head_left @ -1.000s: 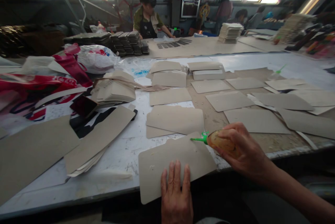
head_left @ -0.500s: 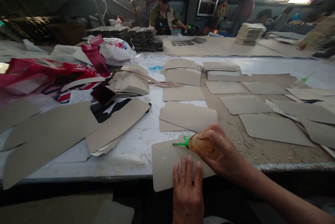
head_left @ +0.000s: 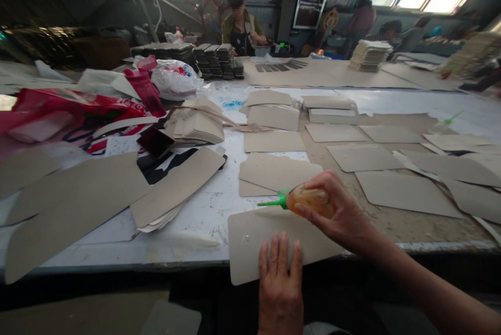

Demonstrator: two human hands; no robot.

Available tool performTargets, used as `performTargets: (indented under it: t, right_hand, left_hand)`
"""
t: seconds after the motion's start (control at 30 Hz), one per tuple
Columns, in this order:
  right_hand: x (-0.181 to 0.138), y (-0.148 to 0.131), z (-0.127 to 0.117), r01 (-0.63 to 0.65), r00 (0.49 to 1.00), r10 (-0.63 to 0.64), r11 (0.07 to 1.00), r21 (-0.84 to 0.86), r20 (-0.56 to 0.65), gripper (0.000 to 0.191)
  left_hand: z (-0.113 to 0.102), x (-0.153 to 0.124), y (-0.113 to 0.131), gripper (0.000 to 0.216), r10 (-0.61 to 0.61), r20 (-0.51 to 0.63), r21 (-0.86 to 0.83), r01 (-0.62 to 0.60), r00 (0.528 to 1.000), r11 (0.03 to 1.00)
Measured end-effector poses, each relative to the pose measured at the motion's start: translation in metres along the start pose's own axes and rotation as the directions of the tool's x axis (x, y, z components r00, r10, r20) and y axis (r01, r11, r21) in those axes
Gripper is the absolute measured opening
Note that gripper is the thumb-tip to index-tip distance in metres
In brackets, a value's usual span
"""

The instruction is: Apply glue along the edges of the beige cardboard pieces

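Note:
My right hand (head_left: 340, 212) is wrapped round a glue bottle (head_left: 309, 201) with amber contents and a thin green nozzle pointing left. The bottle lies nearly level above the far edge of a grey-beige cardboard piece (head_left: 246, 259). My left hand (head_left: 281, 277) rests flat on that cardboard, fingers stretched forward. The piece sticks out over the table's front edge, and a small shiny spot shows on its left part. Just beyond the nozzle, two overlapping cardboard pieces (head_left: 279, 170) lie on the white table surface.
Curved cardboard sheets (head_left: 78, 204) and a dark phone-like slab (head_left: 155, 142) lie left. A pink bottle (head_left: 144, 87) lies among plastic bags behind them. More cardboard pieces (head_left: 407, 194) spread to the right. Across the table, a person (head_left: 240, 27) stands behind dark stacks (head_left: 215, 58).
My right hand has lifted the glue bottle slightly up and away from the cardboard. My left hand stays in place. The person opposite has drawn an outstretched arm in toward the body.

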State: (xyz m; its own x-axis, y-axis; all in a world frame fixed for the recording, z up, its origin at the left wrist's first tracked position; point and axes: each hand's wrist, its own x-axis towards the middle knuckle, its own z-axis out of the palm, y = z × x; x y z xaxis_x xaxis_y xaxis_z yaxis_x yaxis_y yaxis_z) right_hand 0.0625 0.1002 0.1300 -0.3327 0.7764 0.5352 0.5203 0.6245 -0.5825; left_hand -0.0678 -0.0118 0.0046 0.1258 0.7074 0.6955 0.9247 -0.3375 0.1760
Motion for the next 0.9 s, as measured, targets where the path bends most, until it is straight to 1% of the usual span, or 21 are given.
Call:
performTargets:
  t: [0.1, 0.2, 0.33, 0.4, 0.5, 0.57, 0.63, 0.7, 0.77, 0.83, 0.9]
  right_hand:
    - [-0.007, 0.006, -0.015, 0.016, 0.999, -0.013, 0.998, -0.063, 0.051, 0.02]
    - [-0.015, 0.008, -0.02, 0.035, 0.996, -0.027, 0.995, -0.096, 0.083, 0.017]
    - [-0.023, 0.015, -0.031, 0.037, 0.996, -0.023, 0.986, -0.161, 0.089, 0.012]
    - [-0.026, 0.019, -0.04, 0.039, 0.996, -0.022, 0.98, -0.195, 0.09, 0.011]
    - [-0.03, 0.022, -0.049, 0.041, 0.996, -0.023, 0.976, -0.215, 0.087, 0.014]
    - [-0.031, 0.021, -0.046, 0.042, 0.997, -0.028, 0.976, -0.213, 0.069, 0.015]
    - [-0.03, 0.018, -0.037, 0.052, 0.998, -0.043, 0.981, -0.187, 0.05, 0.014]
    - [-0.027, 0.015, -0.027, 0.06, 0.998, -0.054, 0.987, -0.15, 0.039, 0.013]
    - [-0.026, 0.015, -0.021, 0.067, 0.997, -0.06, 0.988, -0.136, 0.049, 0.012]
    - [-0.026, 0.02, -0.025, 0.069, 0.997, -0.061, 0.985, -0.159, 0.057, 0.011]
    - [-0.03, 0.025, -0.037, 0.075, 0.996, -0.066, 0.98, -0.184, 0.054, 0.011]
  left_hand:
    - [0.001, -0.001, -0.001, 0.04, 0.002, 0.019, -0.007, -0.002, 1.0, 1.0]
    - [0.004, -0.004, 0.001, 0.041, -0.011, 0.025, -0.029, 0.012, 1.0, 1.0]
    - [0.012, -0.01, 0.004, 0.04, -0.078, -0.024, -0.083, 0.076, 0.997, 0.994]
    - [0.015, -0.011, 0.004, 0.04, -0.078, -0.046, -0.09, 0.074, 0.996, 0.993]
    - [0.016, -0.012, 0.003, 0.041, -0.053, -0.035, -0.075, 0.05, 0.998, 0.996]
    - [0.014, -0.011, 0.002, 0.042, -0.04, -0.024, -0.05, 0.039, 0.999, 0.998]
    - [0.01, -0.009, 0.0, 0.043, -0.018, -0.007, -0.013, 0.018, 1.0, 1.0]
    - [0.004, -0.006, -0.002, 0.043, 0.025, 0.034, 0.028, -0.026, 0.999, 0.999]
    - [-0.001, -0.004, -0.005, 0.044, 0.068, 0.078, 0.051, -0.072, 0.995, 0.996]
    - [-0.003, -0.002, -0.008, 0.047, 0.094, 0.089, 0.06, -0.099, 0.992, 0.993]
    - [-0.002, -0.001, -0.01, 0.048, 0.102, 0.081, 0.067, -0.107, 0.991, 0.992]
